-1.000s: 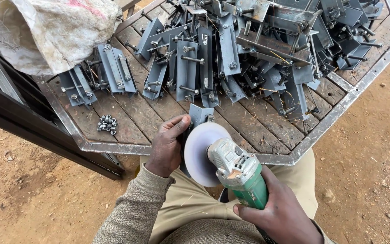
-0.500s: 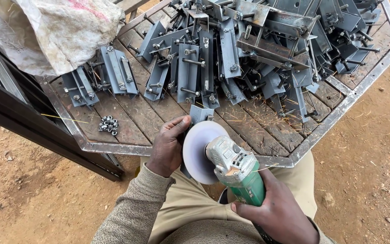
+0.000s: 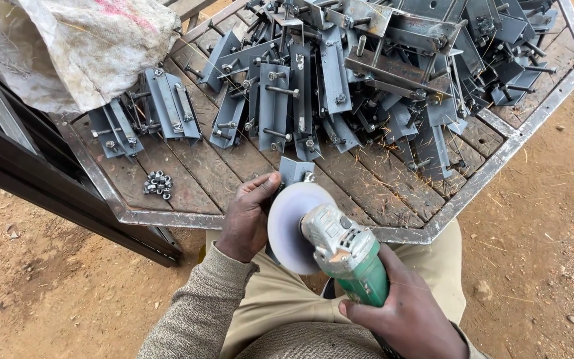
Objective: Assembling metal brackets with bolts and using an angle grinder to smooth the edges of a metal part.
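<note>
At near edge of wooden-plank worktable [image 3: 187, 169], your left hand [image 3: 247, 219] pinched small grey steel bracket [image 3: 295, 170] against spinning disc; your right hand [image 3: 410, 312] wrapped tight around green angle grinder [image 3: 347, 249]. Sparks flew.

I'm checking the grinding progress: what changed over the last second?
Sparks now fly across the table. Otherwise little: the left hand still holds the metal bracket against the disc, and the right hand still grips the green grinder.
</note>
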